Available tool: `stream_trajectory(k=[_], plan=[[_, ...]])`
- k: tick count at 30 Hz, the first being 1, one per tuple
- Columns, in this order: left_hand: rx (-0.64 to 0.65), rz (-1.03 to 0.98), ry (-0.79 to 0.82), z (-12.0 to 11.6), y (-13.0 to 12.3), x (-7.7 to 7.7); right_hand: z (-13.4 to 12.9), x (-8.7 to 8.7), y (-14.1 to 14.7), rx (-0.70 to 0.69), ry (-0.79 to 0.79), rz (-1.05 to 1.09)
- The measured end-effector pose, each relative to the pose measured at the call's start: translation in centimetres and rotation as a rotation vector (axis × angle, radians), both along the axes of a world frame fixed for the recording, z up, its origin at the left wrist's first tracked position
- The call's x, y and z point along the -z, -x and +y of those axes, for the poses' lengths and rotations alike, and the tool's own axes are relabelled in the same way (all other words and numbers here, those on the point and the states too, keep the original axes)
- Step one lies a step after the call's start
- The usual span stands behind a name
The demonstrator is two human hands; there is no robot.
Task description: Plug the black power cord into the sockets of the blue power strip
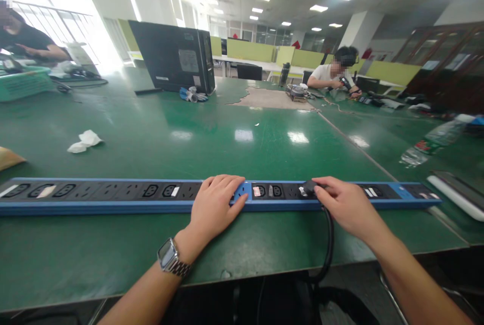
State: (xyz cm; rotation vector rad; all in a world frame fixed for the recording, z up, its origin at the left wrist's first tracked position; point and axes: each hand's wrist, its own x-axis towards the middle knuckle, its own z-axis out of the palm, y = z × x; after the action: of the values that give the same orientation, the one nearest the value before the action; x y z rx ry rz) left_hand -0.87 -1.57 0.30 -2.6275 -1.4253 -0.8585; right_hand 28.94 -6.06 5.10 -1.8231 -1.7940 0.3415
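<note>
A long blue power strip with black socket panels lies across the green table in front of me. My left hand rests flat on its middle, fingers stretched over the far edge and thumb beside a blue socket. In my right hand is a black power plug, pinched between thumb and fingers at a socket right of the middle. Whether its pins are inside the socket is hidden. The plug's thick black cable hangs down over the table's front edge. On my left wrist sits a metal-banded watch.
Crumpled white tissue lies at left. A black computer case stands behind with gloves beside it. At right are a plastic bottle and a flat white-edged device. One person works at far right, another beside a green basket.
</note>
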Motion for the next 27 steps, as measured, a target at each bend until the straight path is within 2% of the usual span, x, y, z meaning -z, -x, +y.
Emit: stream_trajectory(k=[5,12,19,24,27], plan=[[0.017,0.018,0.000,0.0,0.2,0.1,1.1,-0.1,3.2,-0.021,0.033,-0.186],[0.000,0.020,-0.015,0.1,0.1,0.3,1.7,-1.4,4.7,-0.072,0.134,-0.433],[-0.002,0.013,-0.018,0.1,0.3,0.5,1.7,-1.6,4.6,-0.066,0.160,-0.438],[0.004,0.033,-0.011,-0.1,0.4,0.3,1.9,-0.3,5.2,-0.027,0.157,-0.546],[0.015,0.046,-0.006,-0.1,0.3,0.3,1.8,-0.1,5.3,-0.037,0.127,-0.495]])
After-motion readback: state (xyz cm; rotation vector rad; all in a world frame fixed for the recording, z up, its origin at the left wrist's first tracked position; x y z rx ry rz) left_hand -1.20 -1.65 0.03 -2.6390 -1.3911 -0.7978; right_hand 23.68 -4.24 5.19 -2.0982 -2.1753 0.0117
